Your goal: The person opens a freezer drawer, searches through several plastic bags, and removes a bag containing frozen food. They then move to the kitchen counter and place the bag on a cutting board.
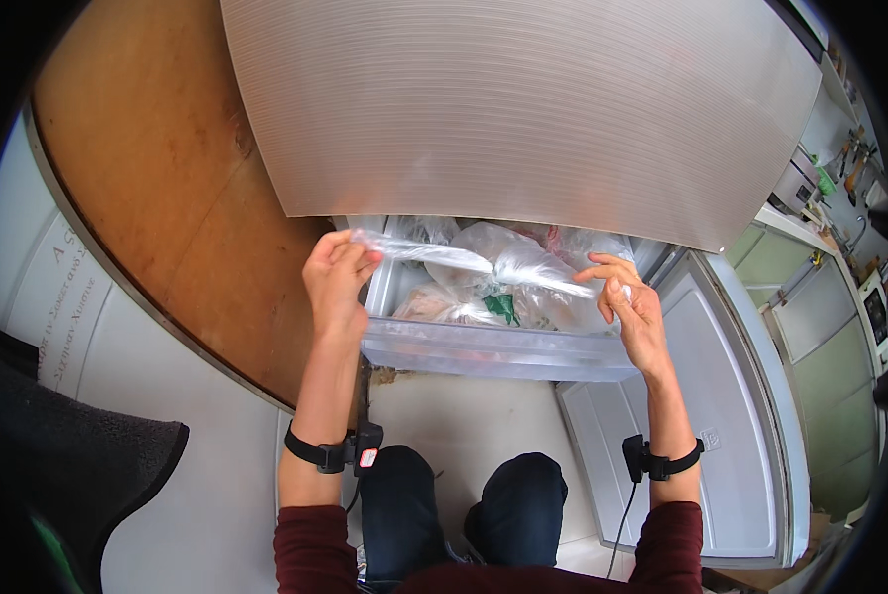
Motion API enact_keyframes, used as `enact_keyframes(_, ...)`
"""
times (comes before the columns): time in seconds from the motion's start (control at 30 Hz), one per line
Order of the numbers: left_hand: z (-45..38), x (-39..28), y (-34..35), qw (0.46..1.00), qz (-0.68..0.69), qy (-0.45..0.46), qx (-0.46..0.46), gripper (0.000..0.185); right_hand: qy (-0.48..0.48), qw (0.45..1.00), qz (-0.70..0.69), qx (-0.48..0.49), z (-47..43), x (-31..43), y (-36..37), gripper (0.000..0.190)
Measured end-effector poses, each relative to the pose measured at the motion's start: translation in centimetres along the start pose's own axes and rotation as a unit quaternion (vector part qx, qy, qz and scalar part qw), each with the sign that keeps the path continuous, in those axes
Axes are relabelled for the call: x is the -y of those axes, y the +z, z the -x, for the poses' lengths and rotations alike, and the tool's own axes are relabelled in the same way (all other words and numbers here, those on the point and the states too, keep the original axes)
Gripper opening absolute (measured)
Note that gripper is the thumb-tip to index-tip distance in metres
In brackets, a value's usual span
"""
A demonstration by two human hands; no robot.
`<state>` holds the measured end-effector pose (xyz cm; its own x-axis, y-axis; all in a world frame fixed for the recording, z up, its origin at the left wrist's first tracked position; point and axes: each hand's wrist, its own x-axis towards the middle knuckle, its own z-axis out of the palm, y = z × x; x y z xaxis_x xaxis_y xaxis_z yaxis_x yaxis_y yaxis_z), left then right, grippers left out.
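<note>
My left hand (pixel 338 278) pinches one end of a clear plastic bag (pixel 451 256) between thumb and fingers. The bag's plastic runs in two twisted strips from a gathered knot above an open freezer drawer (pixel 488 349). Close to the other strip's end is my right hand (pixel 629 304), with its index finger extended and its thumb bent. Whether those fingers grip the plastic is unclear. Beneath the strips, the drawer contains several clear bags, one with pale pinkish contents (pixel 436 304) and a green piece (pixel 502 308) beside it.
A ribbed refrigerator door (pixel 518 111) overhangs the drawer's back. The opened lower door (pixel 681 401) stands to the right, a brown wooden panel (pixel 169 185) to the left. My knees (pixel 518 505) are just in front. Kitchen cabinets (pixel 823 386) line the far right.
</note>
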<state>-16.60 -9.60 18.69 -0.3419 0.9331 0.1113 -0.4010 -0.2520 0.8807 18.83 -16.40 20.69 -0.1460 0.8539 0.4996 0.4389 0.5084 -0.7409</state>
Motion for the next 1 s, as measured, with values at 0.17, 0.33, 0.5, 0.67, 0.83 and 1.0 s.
enact_keyframes(0.17, -1.3, 0.3, -1.7, 0.999, 0.024, -0.033, -0.017, 0.011, 0.053, 0.997, 0.055, -0.028, 0.1, -0.9, -0.5, 0.054)
enact_keyframes(0.33, -2.5, 0.2, -2.6, 0.999, -0.011, -0.032, -0.002, 0.012, 0.083, 0.994, 0.067, -0.018, -0.1, -1.0, -0.7, 0.054)
enact_keyframes(0.5, -2.0, 0.4, -1.9, 0.999, 0.019, -0.027, 0.03, 0.009, 0.174, 0.984, 0.024, -0.013, 0.1, 1.5, -1.2, 0.054)
enact_keyframes(0.67, 2.9, -2.4, 0.8, 0.964, 0.108, 0.024, 0.241, 0.019, -0.084, 0.992, 0.073, 0.065, -1.0, 7.3, 0.6, 0.046)
enact_keyframes(0.83, 6.6, -1.4, 3.1, 0.887, -0.161, 0.08, 0.425, 0.035, -0.273, 0.949, 0.121, 0.101, -3.6, 10.3, 6.5, 0.02)
enact_keyframes(1.0, 5.8, -2.2, 2.1, 0.863, -0.205, 0.094, 0.452, 0.015, -0.2, 0.975, -0.011, 0.1, -3.9, 8.2, 7.6, 0.019)
